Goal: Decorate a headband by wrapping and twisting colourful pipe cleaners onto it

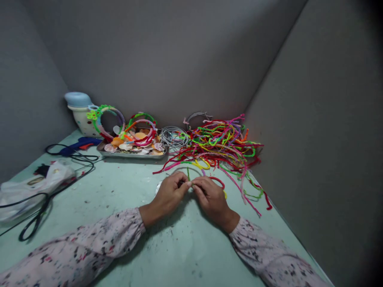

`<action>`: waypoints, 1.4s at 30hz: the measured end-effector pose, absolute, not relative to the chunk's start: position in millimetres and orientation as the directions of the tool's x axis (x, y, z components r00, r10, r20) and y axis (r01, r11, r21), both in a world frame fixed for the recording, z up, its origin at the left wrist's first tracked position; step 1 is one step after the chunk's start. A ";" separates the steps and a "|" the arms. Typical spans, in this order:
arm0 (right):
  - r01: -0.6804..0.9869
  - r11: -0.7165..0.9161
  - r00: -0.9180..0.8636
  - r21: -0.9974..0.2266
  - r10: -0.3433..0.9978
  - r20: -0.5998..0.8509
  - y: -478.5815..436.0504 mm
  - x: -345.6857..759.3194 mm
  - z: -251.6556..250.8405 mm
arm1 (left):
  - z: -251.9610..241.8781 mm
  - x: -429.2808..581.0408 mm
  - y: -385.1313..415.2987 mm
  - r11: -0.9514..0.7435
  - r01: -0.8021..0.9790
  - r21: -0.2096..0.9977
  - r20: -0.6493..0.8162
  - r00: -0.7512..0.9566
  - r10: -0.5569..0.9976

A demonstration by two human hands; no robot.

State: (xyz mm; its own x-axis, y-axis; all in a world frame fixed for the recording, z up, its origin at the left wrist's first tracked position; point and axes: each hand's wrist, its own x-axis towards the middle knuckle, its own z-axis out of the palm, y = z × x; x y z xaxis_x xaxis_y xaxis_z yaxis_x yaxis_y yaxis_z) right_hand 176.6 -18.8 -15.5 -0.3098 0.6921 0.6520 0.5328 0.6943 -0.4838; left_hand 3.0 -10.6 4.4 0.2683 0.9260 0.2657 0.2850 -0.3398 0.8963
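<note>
Front and center on the mint-green table, the left hand and right hand pinch closed together on a red pipe cleaner, its end mostly hidden, with the big heap of pipe cleaners parked just ahead for easy grabbing.

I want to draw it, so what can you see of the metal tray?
The shallow rectangular metal tray is silvery, with a low rim, and sits flat on the pale green table near the grey back wall. It is heaped with seashells in cream, orange and pink. Hoops wrapped in colourful pipe cleaners lie on them. A bundle of silver wire loops sits by its right end.
</note>
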 end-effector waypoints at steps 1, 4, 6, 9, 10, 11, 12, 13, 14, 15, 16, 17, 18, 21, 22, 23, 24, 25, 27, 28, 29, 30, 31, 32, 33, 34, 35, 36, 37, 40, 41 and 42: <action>0.534 0.694 -0.301 -0.482 0.689 0.659 -20.3 177.1 -15.4 | 6.6 4.4 -11.6 -0.338 0.290 0.895 0.261 0.274 0.926; 0.527 0.693 -0.276 -0.493 0.688 0.671 -24.1 178.6 -15.3 | 11.1 7.9 -14.2 -0.363 0.313 0.877 0.276 0.290 0.916; 0.512 0.685 -0.264 -0.518 0.699 0.664 -26.5 179.6 -15.1 | 11.4 9.6 -16.6 -0.380 0.325 0.866 0.298 0.275 0.914; 0.480 0.656 -0.244 -0.582 0.737 0.630 -30.3 180.6 -14.2 | 8.1 10.3 -21.6 -0.404 0.324 0.855 0.330 0.262 0.907; 0.468 0.643 -0.244 -0.606 0.753 0.611 -31.5 180.9 -13.8 | 6.5 10.1 -23.4 -0.411 0.317 0.855 0.337 0.265 0.904; 0.456 0.632 -0.251 -0.627 0.767 0.590 -32.5 181.0 -13.6 | 4.9 9.6 -25.1 -0.415 0.310 0.856 0.339 0.271 0.901; 0.447 0.622 -0.264 -0.643 0.778 0.570 -33.4 181.2 -13.5 | 3.3 9.0 -26.7 -0.414 0.303 0.858 0.336 0.278 0.900; 0.440 0.616 -0.278 -0.653 0.785 0.553 -34.0 181.3 -13.7 | 1.8 8.4 -28.0 -0.411 0.297 0.862 0.332 0.282 0.900; 0.437 0.613 -0.292 -0.659 0.789 0.540 -34.4 181.5 -14.0 | 0.5 7.8 -29.0 -0.406 0.293 0.865 0.327 0.283 0.902; 0.435 0.609 -0.302 -0.663 0.792 0.530 -34.6 181.8 -14.5 | -0.7 7.3 -29.7 -0.403 0.292 0.867 0.325 0.282 0.903; 0.432 0.605 -0.309 -0.669 0.796 0.520 -34.6 182.2 -15.2 | -1.7 7.0 -30.0 -0.402 0.293 0.868 0.324 0.280 0.904; 0.427 0.598 -0.314 -0.679 0.802 0.508 -34.6 182.6 -15.9 | -2.4 6.8 -30.0 -0.401 0.293 0.868 0.324 0.277 0.905; 0.420 0.587 -0.318 -0.692 0.809 0.494 -34.4 183.0 -16.6 | -3.0 6.7 -29.8 -0.398 0.291 0.870 0.323 0.275 0.906; 0.410 0.559 -0.314 -0.721 0.828 0.465 -34.0 183.9 -17.6 | -2.9 7.1 -28.8 -0.390 0.282 0.876 0.315 0.278 0.908; 0.417 0.555 -0.308 -0.719 0.831 0.463 -33.9 183.9 -17.4 | -2.4 7.2 -28.5 -0.389 0.282 0.877 0.313 0.278 0.908; 0.430 0.555 -0.303 -0.712 0.832 0.465 -33.9 183.9 -17.0 | -1.9 7.4 -28.3 -0.388 0.283 0.877 0.312 0.278 0.909; 0.445 0.559 -0.302 -0.700 0.829 0.470 -33.9 183.8 -16.5 | -1.4 7.5 -28.2 -0.384 0.283 0.879 0.309 0.277 0.910; 0.461 0.565 -0.306 -0.684 0.825 0.476 -34.0 183.7 -16.0 | -1.1 7.6 -28.2 -0.374 0.281 0.884 0.299 0.276 0.914; 0.486 0.586 -0.318 -0.649 0.810 0.493 -33.9 183.6 -15.2 | -1.4 7.9 -28.1 -0.334 0.266 0.904 0.259 0.280 0.924; 0.493 0.598 -0.324 -0.632 0.801 0.504 -33.9 183.6 -15.1 | -2.0 8.0 -27.9 -0.309 0.253 0.917 0.236 0.283 0.930; 0.499 0.609 -0.330 -0.617 0.791 0.515 -33.8 183.6 -15.2 | -2.7 8.1 -27.7 -0.286 0.239 0.928 0.215 0.285 0.934; 0.503 0.620 -0.335 -0.603 0.783 0.524 -33.7 183.7 -15.5 | -3.5 8.1 -27.4 -0.267 0.227 0.937 0.198 0.288 0.937; 0.505 0.629 -0.341 -0.591 0.774 0.533 -33.6 183.8 -15.9 | -4.2 8.2 -27.0 -0.254 0.218 0.942 0.187 0.287 0.940; 0.507 0.637 -0.346 -0.581 0.767 0.540 -33.5 183.8 -16.4 | -4.7 8.3 -26.6 -0.244 0.210 0.947 0.179 0.285 0.942; 0.508 0.644 -0.350 -0.572 0.761 0.546 -33.5 183.8 -16.8 | -5.0 8.4 -26.1 -0.234 0.203 0.951 0.172 0.284 0.943; 0.508 0.651 -0.354 -0.564 0.755 0.553 -33.5 183.8 -17.2 | -5.1 8.6 -25.7 -0.223 0.193 0.955 0.163 0.284 0.945; 0.505 0.658 -0.358 -0.558 0.748 0.558 -33.6 183.8 -17.3 | -5.1 8.7 -25.2 -0.209 0.182 0.961 0.152 0.286 0.946; 0.502 0.666 -0.364 -0.552 0.741 0.564 -33.6 183.8 -17.4 | -5.1 8.9 -24.6 -0.192 0.168 0.967 0.138 0.288 0.948; 0.497 0.674 -0.370 -0.546 0.734 0.569 -33.7 183.9 -17.2 | -5.2 9.0 -24.1 -0.174 0.152 0.973 0.124 0.290 0.949; 0.486 0.698 -0.399 -0.526 0.713 0.577 -33.8 184.4 -16.6 | -6.1 9.4 -22.9 -0.133 0.119 0.984 0.094 0.292 0.952; 0.486 0.703 -0.408 -0.519 0.708 0.576 -33.9 184.7 -16.6 | -6.4 9.6 -22.8 -0.123 0.115 0.986 0.085 0.291 0.953; 0.487 0.707 -0.416 -0.512 0.704 0.576 -34.0 184.9 -16.6 | -6.7 9.8 -22.7 -0.111 0.112 0.987 0.075 0.290 0.954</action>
